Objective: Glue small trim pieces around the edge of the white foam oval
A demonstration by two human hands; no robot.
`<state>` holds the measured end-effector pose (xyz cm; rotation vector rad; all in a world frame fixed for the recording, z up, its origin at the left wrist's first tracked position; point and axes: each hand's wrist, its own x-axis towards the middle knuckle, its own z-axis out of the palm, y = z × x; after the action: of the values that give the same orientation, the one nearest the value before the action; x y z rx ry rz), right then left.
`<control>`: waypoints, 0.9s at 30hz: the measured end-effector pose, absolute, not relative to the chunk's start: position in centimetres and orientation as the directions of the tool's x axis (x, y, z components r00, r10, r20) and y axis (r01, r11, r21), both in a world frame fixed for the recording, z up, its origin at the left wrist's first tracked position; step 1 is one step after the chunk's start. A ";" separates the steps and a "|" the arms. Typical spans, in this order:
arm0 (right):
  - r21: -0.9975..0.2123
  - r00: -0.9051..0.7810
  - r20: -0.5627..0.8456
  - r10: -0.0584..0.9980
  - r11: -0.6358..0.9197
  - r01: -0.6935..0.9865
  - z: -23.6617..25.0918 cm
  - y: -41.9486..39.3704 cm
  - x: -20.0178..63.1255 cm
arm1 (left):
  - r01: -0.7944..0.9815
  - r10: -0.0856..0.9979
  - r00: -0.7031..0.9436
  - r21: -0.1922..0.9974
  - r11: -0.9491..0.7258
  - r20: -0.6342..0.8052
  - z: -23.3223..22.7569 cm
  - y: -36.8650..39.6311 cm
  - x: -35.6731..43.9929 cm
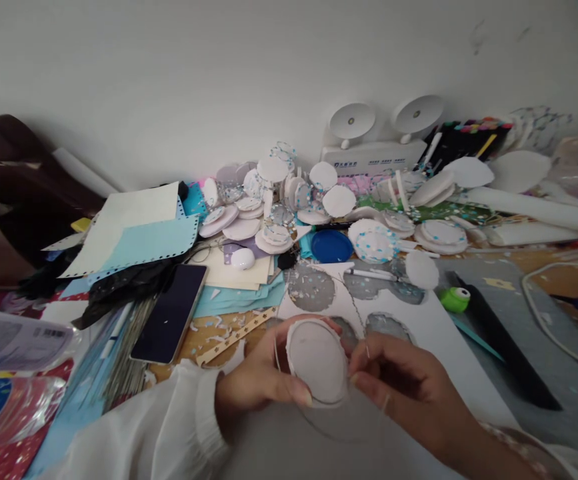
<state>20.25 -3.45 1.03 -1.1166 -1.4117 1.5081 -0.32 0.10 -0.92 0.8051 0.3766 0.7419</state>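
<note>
White wall behind cluttered worktable | pale disc: above worktable, between hands | left hand: gripping disc edge | right hand: fingertips pinched closed beside disc's right edge; pinched item unclear

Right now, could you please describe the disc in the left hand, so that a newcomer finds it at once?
Below the wall, find the piled discs, then come down to the left hand. It holds the pale disc, with the right hand close to its edge. Unlike the piled ones, this disc is held in hand.
</note>
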 end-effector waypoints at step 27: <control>-0.961 -0.272 -0.202 0.941 -0.244 -0.133 -0.1 -2.8 19.9 | -0.356 0.765 0.622 0.809 0.468 -0.169 -1.2 -0.4 0.5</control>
<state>19.94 -2.81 -0.09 -1.1121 -1.1510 1.6445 0.54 -0.42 -1.19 0.8197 0.5676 0.7339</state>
